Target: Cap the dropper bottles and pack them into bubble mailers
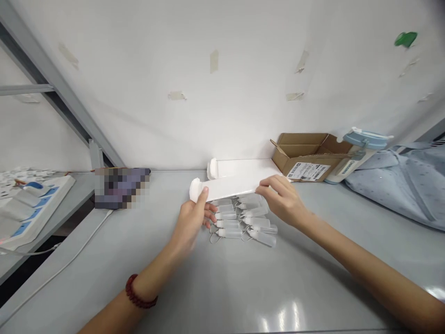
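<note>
A long, slim white carton [231, 187] is raised just above the table, with its flap standing open at the left end. My left hand [190, 221] grips that end, thumb on top and fingers underneath. Its right end is pinched between the thumb and fingers of my right hand [284, 200]. Under and in front of the carton lie several small translucent squeeze bottles [229, 224] with narrow tips and looped cap straps, roughly in two columns. The carton hides the farthest ones. More white cartons [243, 166] lie behind, against the wall.
An opened brown cardboard box [306, 160] with a label stands at the back right. Beside it are a blue-lidded jug [358, 155] and a light blue patterned cloth [399, 178]. At left, a partly pixelated device [134, 185] has a white cable [69, 260]. A power strip [33, 208] sits farther left.
</note>
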Tool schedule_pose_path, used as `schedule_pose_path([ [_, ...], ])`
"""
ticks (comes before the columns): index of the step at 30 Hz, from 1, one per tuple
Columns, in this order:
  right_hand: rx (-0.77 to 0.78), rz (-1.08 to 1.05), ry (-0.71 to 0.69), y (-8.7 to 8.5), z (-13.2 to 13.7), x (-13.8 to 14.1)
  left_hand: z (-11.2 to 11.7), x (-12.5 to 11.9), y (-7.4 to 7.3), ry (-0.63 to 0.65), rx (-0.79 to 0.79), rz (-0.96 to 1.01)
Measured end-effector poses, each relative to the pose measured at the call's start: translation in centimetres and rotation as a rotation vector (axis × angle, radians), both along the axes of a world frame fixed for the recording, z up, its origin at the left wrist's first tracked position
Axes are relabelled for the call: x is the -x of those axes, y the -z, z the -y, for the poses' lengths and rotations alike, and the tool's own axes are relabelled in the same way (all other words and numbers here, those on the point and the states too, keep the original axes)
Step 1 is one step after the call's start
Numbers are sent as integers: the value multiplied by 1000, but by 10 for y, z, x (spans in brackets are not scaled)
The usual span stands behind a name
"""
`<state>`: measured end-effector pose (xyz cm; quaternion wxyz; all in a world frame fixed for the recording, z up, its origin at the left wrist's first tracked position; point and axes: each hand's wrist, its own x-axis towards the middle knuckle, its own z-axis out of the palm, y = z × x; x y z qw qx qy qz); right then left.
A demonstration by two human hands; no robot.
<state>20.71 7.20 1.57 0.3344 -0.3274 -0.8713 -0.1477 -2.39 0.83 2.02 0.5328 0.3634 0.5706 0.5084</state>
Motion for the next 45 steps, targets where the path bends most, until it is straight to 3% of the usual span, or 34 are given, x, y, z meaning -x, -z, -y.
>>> schedule_pose_path([
  [4,-210,-2,-114,4,27,-14,-4,7,4,-46,-45,93],
  [7,-244,-2,-108,5,35,-21,-5,8,4,-18,-99,52],
  [11,-82,48,-146,-1,44,-17,1,-1,2,119,-119,6],
  [17,171,224,-122,-9,63,-5,17,-26,4,441,-178,-5],
  [21,245,255,-70,-8,69,-3,23,-32,9,522,-195,-39],
  [37,-9,278,-37,-10,59,-16,17,-26,10,315,-159,-120],
  [41,63,198,46,-15,41,-34,12,-18,9,199,-181,-217],
  [45,220,142,106,-21,29,-56,10,-16,13,178,-273,-531],
])
